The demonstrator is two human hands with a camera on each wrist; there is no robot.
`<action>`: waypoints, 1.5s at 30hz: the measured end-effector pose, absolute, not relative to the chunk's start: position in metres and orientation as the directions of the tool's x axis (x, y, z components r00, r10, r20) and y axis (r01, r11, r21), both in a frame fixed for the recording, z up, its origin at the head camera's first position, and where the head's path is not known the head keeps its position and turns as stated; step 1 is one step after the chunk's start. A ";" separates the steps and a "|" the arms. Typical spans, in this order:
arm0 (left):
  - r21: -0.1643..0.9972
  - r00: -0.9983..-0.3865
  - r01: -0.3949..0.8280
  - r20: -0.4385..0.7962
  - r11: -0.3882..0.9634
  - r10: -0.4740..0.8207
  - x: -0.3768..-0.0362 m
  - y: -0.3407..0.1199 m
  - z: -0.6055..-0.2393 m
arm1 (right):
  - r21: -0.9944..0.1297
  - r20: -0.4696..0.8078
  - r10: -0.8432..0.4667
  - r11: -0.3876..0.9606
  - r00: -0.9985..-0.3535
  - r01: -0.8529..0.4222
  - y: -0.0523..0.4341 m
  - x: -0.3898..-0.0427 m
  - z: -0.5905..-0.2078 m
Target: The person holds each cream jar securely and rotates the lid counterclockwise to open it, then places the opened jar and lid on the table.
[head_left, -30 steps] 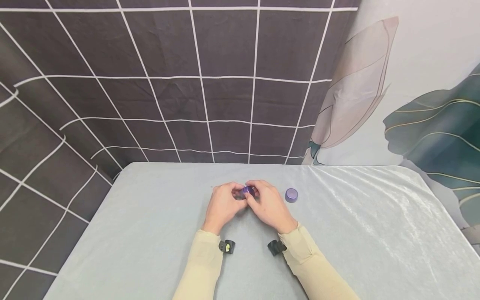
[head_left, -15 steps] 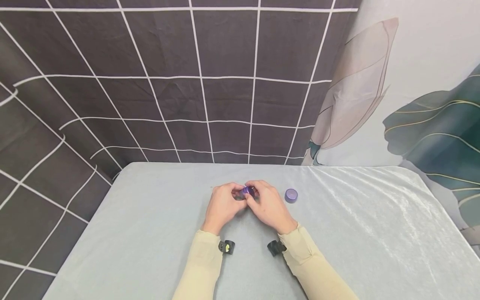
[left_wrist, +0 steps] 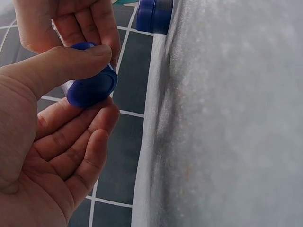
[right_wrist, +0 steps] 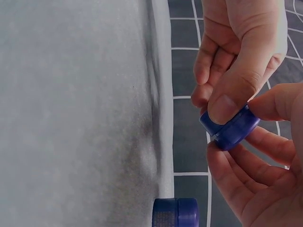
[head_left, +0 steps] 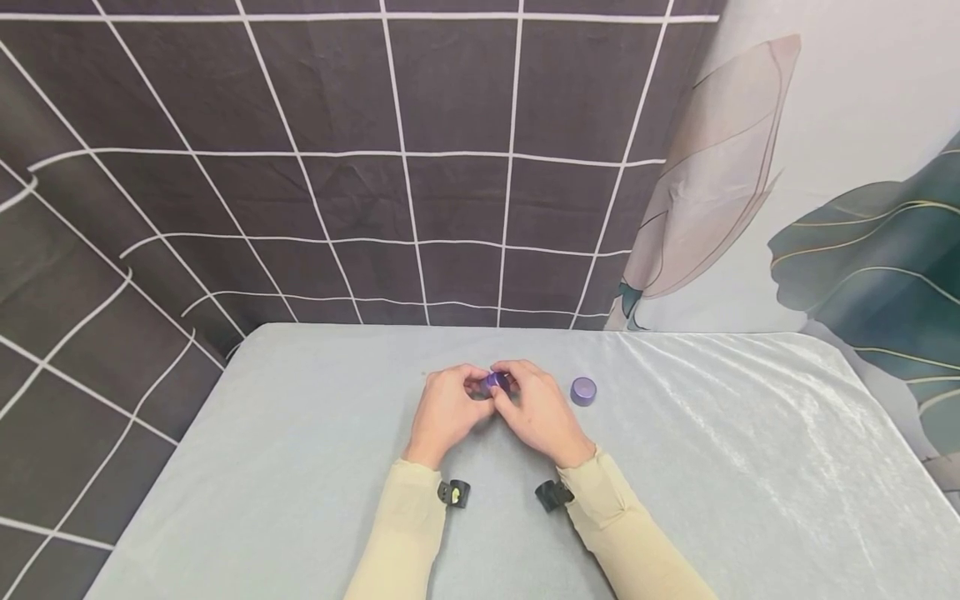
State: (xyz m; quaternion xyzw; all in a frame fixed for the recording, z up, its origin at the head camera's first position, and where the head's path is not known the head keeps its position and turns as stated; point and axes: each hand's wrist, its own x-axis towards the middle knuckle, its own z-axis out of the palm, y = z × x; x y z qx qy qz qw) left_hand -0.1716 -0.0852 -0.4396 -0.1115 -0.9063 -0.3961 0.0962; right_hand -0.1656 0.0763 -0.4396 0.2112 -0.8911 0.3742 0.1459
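A small purple jar (head_left: 495,382) with its lid on is held just above the table between both hands. My left hand (head_left: 471,387) pinches it with thumb and fingers, as the left wrist view shows on the jar (left_wrist: 92,87). My right hand (head_left: 516,383) grips the same jar (right_wrist: 232,126) from the other side with thumb and curled fingers. A second purple jar (head_left: 582,390) stands on the table just right of my right hand; it shows too in the wrist views (left_wrist: 156,14) (right_wrist: 175,213).
The table (head_left: 300,467) is covered in pale grey velvety cloth. A dark cloth with a white grid (head_left: 375,167) hangs behind and to the left, a leaf-print curtain (head_left: 825,208) at the right. Black wrist mounts (head_left: 453,492) sit on the beige sleeves.
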 end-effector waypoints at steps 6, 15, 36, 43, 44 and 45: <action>0.701 -0.958 0.275 0.258 0.659 0.125 -0.172 -0.085 -0.440 | -0.606 0.416 -0.265 0.632 -0.870 -0.483 0.076 -0.166 -0.440; 0.709 -0.960 0.269 0.252 0.652 0.122 -0.172 -0.085 -0.440 | -0.606 0.420 -0.268 0.629 -0.867 -0.488 0.076 -0.165 -0.438; 0.715 -0.962 0.264 0.242 0.647 0.125 -0.172 -0.086 -0.441 | -0.608 0.418 -0.291 0.615 -0.861 -0.503 0.076 -0.167 -0.439; 0.714 -0.961 0.266 0.245 0.648 0.124 -0.173 -0.086 -0.443 | -0.605 0.421 -0.289 0.617 -0.860 -0.504 0.076 -0.166 -0.440; 0.714 -0.961 0.266 0.245 0.648 0.125 -0.173 -0.086 -0.443 | -0.606 0.417 -0.290 0.618 -0.861 -0.501 0.076 -0.166 -0.440; 0.714 -0.962 0.266 0.245 0.647 0.125 -0.173 -0.086 -0.443 | -0.607 0.416 -0.291 0.617 -0.862 -0.501 0.076 -0.166 -0.440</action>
